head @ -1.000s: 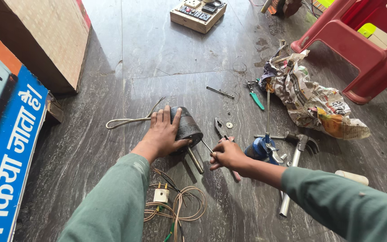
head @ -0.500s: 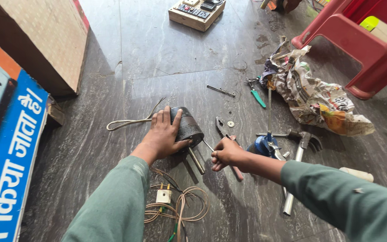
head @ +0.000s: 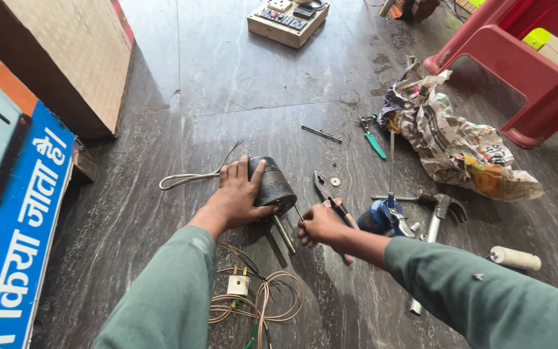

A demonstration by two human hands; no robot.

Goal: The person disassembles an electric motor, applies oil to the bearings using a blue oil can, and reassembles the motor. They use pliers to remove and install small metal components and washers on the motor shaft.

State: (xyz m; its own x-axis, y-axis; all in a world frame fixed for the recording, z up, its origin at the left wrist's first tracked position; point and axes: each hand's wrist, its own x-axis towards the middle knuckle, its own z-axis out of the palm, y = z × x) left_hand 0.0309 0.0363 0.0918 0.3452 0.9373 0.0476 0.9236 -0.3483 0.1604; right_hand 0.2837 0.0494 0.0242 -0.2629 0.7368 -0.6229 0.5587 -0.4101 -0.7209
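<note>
A dark round motor housing [head: 274, 187] lies on the grey floor, with a steel shaft [head: 284, 234] sticking out toward me. My left hand [head: 237, 196] presses on its top and side, fingers spread over it. My right hand [head: 320, 226] is closed around a thin tool at the motor's lower right edge; the tool's tip is hidden by my fingers. Pliers with red handles [head: 330, 200] lie just beside that hand. A looped grey cable [head: 192, 176] trails left from the motor.
Coiled copper-coloured wires with a white connector [head: 247, 291] lie below the motor. To the right are a blue part [head: 382, 216], a hammer [head: 435, 216], a green-handled screwdriver [head: 374, 143], crumpled newspaper [head: 450, 139] and a red plastic stool [head: 527, 71]. A switch board [head: 287, 19] sits at the back, a cardboard box [head: 66, 58] at left.
Both hands stay on the motor; the view has shifted only slightly. My right hand has edged a little closer to the motor's edge.
</note>
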